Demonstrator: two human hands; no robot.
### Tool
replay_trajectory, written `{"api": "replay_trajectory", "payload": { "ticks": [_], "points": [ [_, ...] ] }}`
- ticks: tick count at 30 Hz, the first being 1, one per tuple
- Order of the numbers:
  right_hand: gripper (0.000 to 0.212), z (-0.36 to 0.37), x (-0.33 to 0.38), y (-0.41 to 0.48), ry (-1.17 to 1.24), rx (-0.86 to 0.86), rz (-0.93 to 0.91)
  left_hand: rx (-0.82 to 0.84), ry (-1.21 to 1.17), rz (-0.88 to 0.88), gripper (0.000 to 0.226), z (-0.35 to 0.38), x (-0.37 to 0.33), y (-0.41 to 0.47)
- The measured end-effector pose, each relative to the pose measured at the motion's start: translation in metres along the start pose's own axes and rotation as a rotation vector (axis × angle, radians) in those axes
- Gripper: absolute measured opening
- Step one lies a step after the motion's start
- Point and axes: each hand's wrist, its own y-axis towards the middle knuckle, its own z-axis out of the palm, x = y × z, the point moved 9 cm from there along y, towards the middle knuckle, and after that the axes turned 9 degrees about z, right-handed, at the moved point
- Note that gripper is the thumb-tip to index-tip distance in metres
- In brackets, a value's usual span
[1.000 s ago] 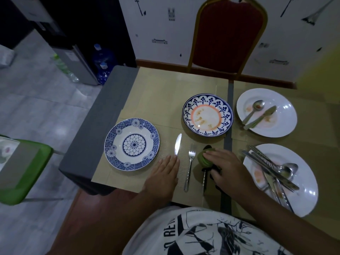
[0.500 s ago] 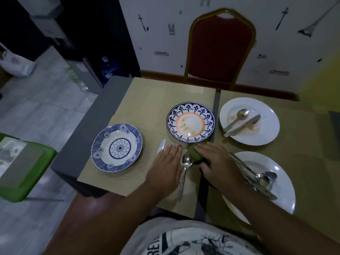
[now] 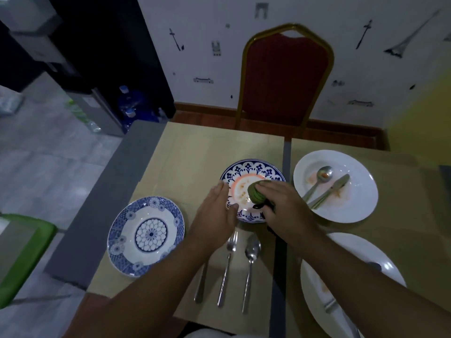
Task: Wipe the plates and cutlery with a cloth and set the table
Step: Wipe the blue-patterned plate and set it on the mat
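Green cloth (image 3: 255, 195), gripped by right hand (image 3: 285, 208), is pressed on stained plate (image 3: 251, 167), steadied by flat left hand (image 3: 214, 213); white plates (image 3: 353, 206) at three o'clock unwiped.

The right hand (image 3: 283, 206) holds a green cloth (image 3: 255, 192) down on the soiled plate (image 3: 251, 169), and the left hand (image 3: 214, 213) rests on its left rim. A fork (image 3: 228, 264) and a spoon (image 3: 251, 262) lie side by side on the bench (image 3: 207, 147), nearer the person. A patterned plate (image 3: 146, 236) sits at the left.
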Motion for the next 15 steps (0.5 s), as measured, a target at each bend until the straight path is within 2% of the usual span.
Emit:
{"api": "replay_trajectory", "payload": {
  "ticks": [3, 5, 8, 10, 12, 15],
  "points": [
    [0.057, 0.018, -0.001, 0.031, -0.050, 0.011, 0.038, -0.029, -0.172, -0.066, 0.056, -0.009, 0.018, 0.026],
    [0.056, 0.039, -0.004, 0.046, -0.116, 0.043, 0.049, -0.049, -0.341, -0.174, 0.052, -0.006, 0.038, 0.039],
    [0.049, 0.075, -0.014, 0.052, -0.239, 0.146, 0.090, 0.038, -0.670, -0.537, 0.059, 0.020, 0.070, 0.045],
    [0.054, 0.087, -0.022, 0.052, -0.270, 0.159, 0.140, 0.061, -0.910, -0.713, 0.037, 0.035, 0.078, 0.043],
    [0.060, 0.087, -0.026, 0.050, -0.261, 0.152, 0.154, 0.069, -0.968, -0.741, 0.017, 0.036, 0.075, 0.045],
    [0.062, 0.090, -0.029, 0.052, -0.238, 0.150, 0.179, 0.118, -0.892, -0.724, 0.015, 0.041, 0.080, 0.052]
  ]
}}
